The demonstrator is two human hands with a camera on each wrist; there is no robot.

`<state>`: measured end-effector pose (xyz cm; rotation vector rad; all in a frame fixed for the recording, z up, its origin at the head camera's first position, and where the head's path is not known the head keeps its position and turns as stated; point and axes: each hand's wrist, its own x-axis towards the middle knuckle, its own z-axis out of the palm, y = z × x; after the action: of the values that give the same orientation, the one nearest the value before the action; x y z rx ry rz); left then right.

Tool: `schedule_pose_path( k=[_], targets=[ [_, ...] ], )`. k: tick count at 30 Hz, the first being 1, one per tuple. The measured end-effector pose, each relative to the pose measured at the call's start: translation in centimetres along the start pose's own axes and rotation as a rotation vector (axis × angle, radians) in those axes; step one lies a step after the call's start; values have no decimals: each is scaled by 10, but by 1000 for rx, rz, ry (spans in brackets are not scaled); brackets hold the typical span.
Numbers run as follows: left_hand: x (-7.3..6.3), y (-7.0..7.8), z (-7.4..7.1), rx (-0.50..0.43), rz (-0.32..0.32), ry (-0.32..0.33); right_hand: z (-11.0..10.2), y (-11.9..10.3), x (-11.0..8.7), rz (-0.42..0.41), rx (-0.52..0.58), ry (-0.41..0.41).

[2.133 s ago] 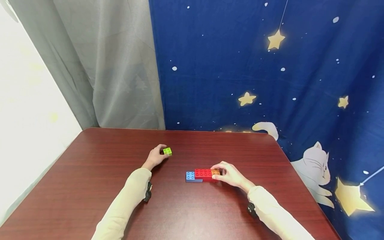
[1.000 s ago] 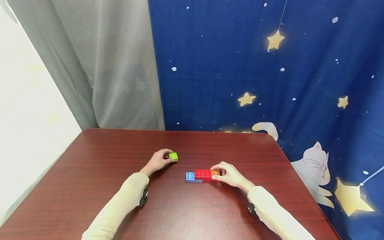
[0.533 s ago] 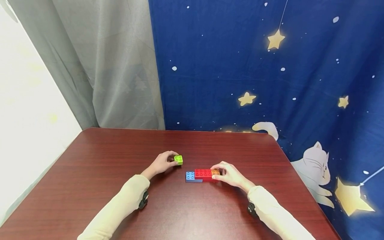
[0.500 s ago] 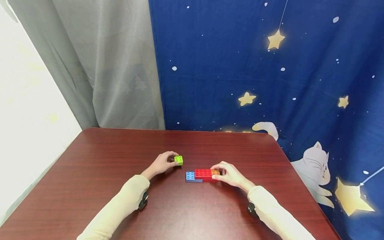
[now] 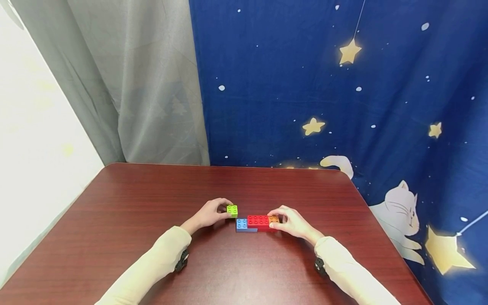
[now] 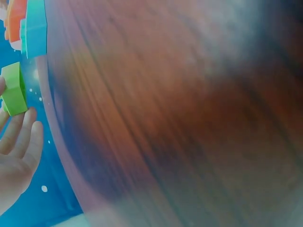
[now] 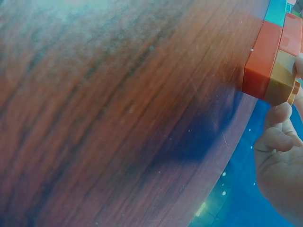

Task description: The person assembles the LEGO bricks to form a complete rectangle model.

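Observation:
A small lime green toy building brick (image 5: 232, 211) with studs on top is pinched between thumb and fingers of my left hand (image 5: 209, 212). It sits just behind and left of a joined row of bricks. That row has a blue brick (image 5: 242, 225) at its left end, a red brick (image 5: 258, 220) stacked over the middle, and an orange brick (image 5: 273, 219) on top at the right. In the right wrist view another red brick (image 7: 260, 66) lies beneath the orange one. My right hand (image 5: 291, 221) holds the orange end between thumb and fingers.
The dark red-brown wooden table (image 5: 152, 186) has a rounded far edge. Behind it hang a grey curtain (image 5: 160, 84) and a blue star-patterned curtain (image 5: 267, 84). Black wrist cameras (image 5: 181, 260) sit under both sleeves.
My left hand has carried the green brick to the right and nearer, from the far left-centre to beside the blue brick. My right hand and the joined bricks have stayed in place.

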<state>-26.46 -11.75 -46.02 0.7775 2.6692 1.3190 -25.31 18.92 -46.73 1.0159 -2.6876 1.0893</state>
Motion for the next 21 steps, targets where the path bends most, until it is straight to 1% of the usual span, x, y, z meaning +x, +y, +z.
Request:
schedule_pose_path(
  k=[6,12,21],
  targets=[
    [-1,7,5,-15,6,-40,0,-1,0,28,-11,-10],
    [-3,13,11,-25,15,-74,0,1,0,38,-14,-12],
    [-2,16,16,-57,73,-95,0,0,0,40,-6,-18]
  ],
)
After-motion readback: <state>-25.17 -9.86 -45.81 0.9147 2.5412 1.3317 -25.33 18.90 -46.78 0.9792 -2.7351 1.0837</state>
